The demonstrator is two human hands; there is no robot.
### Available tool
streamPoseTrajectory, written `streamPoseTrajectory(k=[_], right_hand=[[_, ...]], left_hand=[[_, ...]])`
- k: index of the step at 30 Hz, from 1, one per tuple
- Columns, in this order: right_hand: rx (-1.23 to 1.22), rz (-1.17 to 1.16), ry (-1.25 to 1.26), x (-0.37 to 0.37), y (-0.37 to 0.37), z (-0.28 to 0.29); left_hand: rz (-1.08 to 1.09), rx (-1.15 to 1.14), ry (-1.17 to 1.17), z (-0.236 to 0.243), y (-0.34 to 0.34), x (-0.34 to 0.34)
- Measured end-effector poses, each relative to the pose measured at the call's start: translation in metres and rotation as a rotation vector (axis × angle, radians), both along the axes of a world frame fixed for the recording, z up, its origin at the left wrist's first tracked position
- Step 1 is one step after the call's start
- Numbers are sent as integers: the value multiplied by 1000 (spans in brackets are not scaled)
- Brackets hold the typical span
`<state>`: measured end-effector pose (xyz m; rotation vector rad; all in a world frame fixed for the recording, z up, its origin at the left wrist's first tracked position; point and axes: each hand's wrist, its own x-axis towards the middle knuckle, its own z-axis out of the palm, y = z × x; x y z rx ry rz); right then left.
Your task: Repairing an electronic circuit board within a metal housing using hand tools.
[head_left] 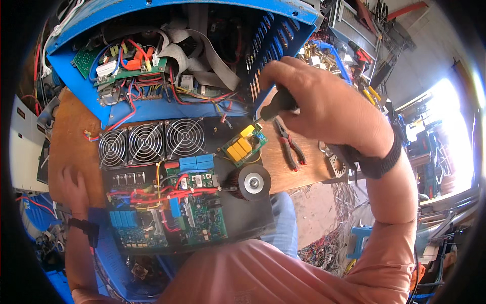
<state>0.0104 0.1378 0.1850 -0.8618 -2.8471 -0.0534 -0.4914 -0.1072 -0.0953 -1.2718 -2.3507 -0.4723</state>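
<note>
My right hand [331, 104] is wrapped round the dark handle of a screwdriver [277, 105]. The tool slants down to the left, its tip at the upper edge of a small green circuit board [245, 144] with yellow block components. That board lies on a black mounting panel [243, 215], which also carries three fans with wire guards [146, 143], larger green circuit boards [205, 223], red wires and a round toroidal coil [254, 183]. Far to the left, my left hand [72, 190] lies flat on the wooden tabletop with its fingers apart, holding nothing.
A blue metal cabinet [179, 109] stands open behind the panel, full of wiring and ribbon cables. Red-and-black pliers [289, 147] lie right of the small board. A blue tray [340, 58] of brass-coloured parts sits at the back right. Wire scraps [324, 248] cover the floor.
</note>
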Motion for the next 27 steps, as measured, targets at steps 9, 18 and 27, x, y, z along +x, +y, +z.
streamPoseTrajectory(k=[9,18,27], right_hand=[[87,-133,-44,-6,3,0],[36,-154,-84,-7,6,2],[28,-112,-94,-6,4,3]], left_hand=[[-7,9,22,-1,0,-2],[27,-42,25,7,-1,3],[-12,11,60,10,2,9]])
